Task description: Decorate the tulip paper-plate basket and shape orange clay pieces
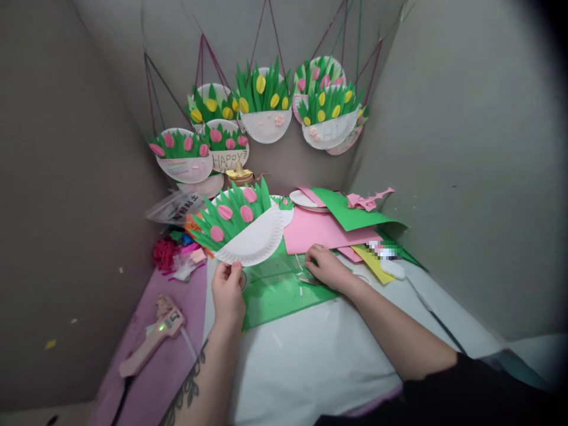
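Gripping paper-plate tulip pocket [257, 241] in nearer left hand [228, 291];
slanting long edge up rightward, with right hand [327, 267] curled; cannot tell if empty.

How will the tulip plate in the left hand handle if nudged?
The tulip plate, seemingly paper, is probably light. Its narrow green leaves would likely bend. Pinched only at its lower edge by the left hand, it may tip.

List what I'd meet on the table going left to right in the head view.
Pink glue gun → paper-plate flower basket held in the left hand → right hand → yellow sheet.
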The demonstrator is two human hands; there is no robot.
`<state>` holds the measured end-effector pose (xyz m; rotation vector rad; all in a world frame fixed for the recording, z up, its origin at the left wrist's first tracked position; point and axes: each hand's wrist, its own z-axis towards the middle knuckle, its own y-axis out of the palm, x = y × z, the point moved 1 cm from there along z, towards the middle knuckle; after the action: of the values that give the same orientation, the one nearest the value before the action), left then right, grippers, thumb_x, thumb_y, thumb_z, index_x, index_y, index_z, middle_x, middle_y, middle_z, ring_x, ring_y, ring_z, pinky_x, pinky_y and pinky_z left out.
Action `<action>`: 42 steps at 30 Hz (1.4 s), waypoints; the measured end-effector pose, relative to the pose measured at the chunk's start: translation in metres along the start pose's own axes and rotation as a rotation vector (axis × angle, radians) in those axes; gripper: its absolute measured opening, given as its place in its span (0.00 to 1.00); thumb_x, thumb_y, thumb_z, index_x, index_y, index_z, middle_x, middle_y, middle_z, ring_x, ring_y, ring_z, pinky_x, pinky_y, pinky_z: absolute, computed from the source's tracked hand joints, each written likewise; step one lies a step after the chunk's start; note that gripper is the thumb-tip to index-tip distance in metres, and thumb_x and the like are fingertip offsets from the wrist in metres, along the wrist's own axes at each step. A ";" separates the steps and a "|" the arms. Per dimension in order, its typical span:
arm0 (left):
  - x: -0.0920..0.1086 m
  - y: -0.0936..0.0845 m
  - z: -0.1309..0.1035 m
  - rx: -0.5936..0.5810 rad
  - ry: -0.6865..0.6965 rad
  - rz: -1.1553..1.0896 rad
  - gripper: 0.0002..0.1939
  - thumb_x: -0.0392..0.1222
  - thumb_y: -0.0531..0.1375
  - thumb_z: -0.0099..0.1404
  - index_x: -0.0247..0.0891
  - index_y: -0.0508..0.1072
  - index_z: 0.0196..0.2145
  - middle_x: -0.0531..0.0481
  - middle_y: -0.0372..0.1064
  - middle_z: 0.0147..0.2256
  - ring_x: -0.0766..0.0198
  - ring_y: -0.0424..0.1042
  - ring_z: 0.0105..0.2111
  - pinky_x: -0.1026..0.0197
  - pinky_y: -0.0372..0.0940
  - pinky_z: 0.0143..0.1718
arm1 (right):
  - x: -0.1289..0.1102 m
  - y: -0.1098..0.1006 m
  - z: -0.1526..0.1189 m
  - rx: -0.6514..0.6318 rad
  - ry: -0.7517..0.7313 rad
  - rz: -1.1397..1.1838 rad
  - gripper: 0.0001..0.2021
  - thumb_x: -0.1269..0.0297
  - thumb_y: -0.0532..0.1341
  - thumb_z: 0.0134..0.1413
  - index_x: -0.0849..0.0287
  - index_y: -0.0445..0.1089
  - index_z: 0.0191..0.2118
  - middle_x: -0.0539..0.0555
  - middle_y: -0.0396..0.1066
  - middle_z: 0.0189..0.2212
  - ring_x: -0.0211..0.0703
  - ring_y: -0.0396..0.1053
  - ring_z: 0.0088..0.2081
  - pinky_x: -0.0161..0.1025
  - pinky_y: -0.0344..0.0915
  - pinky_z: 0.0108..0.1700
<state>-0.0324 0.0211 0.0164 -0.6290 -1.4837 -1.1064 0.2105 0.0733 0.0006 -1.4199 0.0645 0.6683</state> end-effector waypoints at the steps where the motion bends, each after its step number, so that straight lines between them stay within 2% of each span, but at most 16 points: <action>1: 0.001 0.001 -0.003 0.009 0.002 -0.011 0.10 0.44 0.61 0.56 0.36 0.65 0.29 0.60 0.53 0.19 0.75 0.49 0.17 0.69 0.45 0.18 | 0.000 -0.002 0.000 0.002 0.005 -0.033 0.05 0.73 0.56 0.52 0.61 0.68 0.30 0.55 0.67 0.33 0.43 0.63 0.39 0.37 0.58 0.43; 3: 0.003 0.001 -0.006 0.032 0.020 -0.008 0.10 0.45 0.61 0.57 0.37 0.64 0.28 0.60 0.52 0.19 0.74 0.50 0.18 0.69 0.47 0.19 | 0.000 -0.007 0.000 -0.030 -0.002 -0.112 0.06 0.71 0.55 0.54 0.61 0.70 0.33 0.56 0.69 0.35 0.44 0.64 0.41 0.38 0.58 0.45; 8: 0.007 -0.002 -0.011 0.102 0.045 0.086 0.13 0.48 0.60 0.59 0.37 0.63 0.25 0.58 0.56 0.20 0.73 0.54 0.20 0.68 0.51 0.21 | -0.004 -0.016 0.001 -0.200 -0.061 -0.293 0.09 0.65 0.58 0.55 0.61 0.71 0.41 0.59 0.70 0.39 0.48 0.66 0.44 0.40 0.58 0.45; 15: 0.004 0.001 -0.011 0.063 -0.046 0.221 0.16 0.52 0.60 0.58 0.36 0.64 0.25 0.57 0.57 0.20 0.71 0.56 0.22 0.67 0.53 0.24 | -0.007 -0.022 0.000 -0.302 -0.064 -0.362 0.11 0.65 0.56 0.57 0.60 0.69 0.45 0.59 0.71 0.41 0.49 0.67 0.43 0.41 0.59 0.44; 19: -0.004 0.003 -0.004 0.032 -0.064 0.210 0.16 0.52 0.60 0.59 0.36 0.64 0.25 0.57 0.56 0.20 0.70 0.56 0.22 0.67 0.52 0.23 | -0.008 -0.023 0.000 -0.296 -0.062 -0.349 0.12 0.64 0.57 0.57 0.60 0.70 0.45 0.59 0.71 0.41 0.50 0.67 0.44 0.42 0.59 0.46; 24: -0.009 0.009 0.002 0.016 -0.075 0.179 0.14 0.51 0.61 0.57 0.36 0.66 0.27 0.58 0.57 0.20 0.71 0.55 0.21 0.67 0.51 0.23 | -0.008 -0.020 -0.001 -0.252 -0.061 -0.335 0.09 0.64 0.57 0.57 0.60 0.72 0.40 0.59 0.73 0.38 0.50 0.66 0.42 0.42 0.59 0.45; 31: -0.015 0.011 -0.003 -0.041 -0.115 0.152 0.13 0.49 0.61 0.56 0.35 0.67 0.26 0.58 0.54 0.18 0.72 0.52 0.20 0.68 0.48 0.21 | -0.007 -0.007 -0.005 -0.132 -0.132 -0.193 0.12 0.64 0.56 0.58 0.59 0.71 0.45 0.57 0.72 0.42 0.48 0.64 0.45 0.43 0.59 0.49; 42: -0.020 0.008 -0.002 -0.092 -0.029 0.146 0.13 0.48 0.61 0.56 0.34 0.68 0.30 0.58 0.56 0.21 0.72 0.52 0.21 0.68 0.49 0.22 | -0.014 0.002 -0.011 -0.071 -0.201 -0.029 0.10 0.65 0.56 0.57 0.59 0.72 0.42 0.57 0.72 0.40 0.47 0.64 0.45 0.44 0.59 0.49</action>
<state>-0.0198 0.0262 -0.0009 -0.8076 -1.3944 -1.0608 0.2019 0.0579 0.0031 -1.4115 -0.1391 0.7923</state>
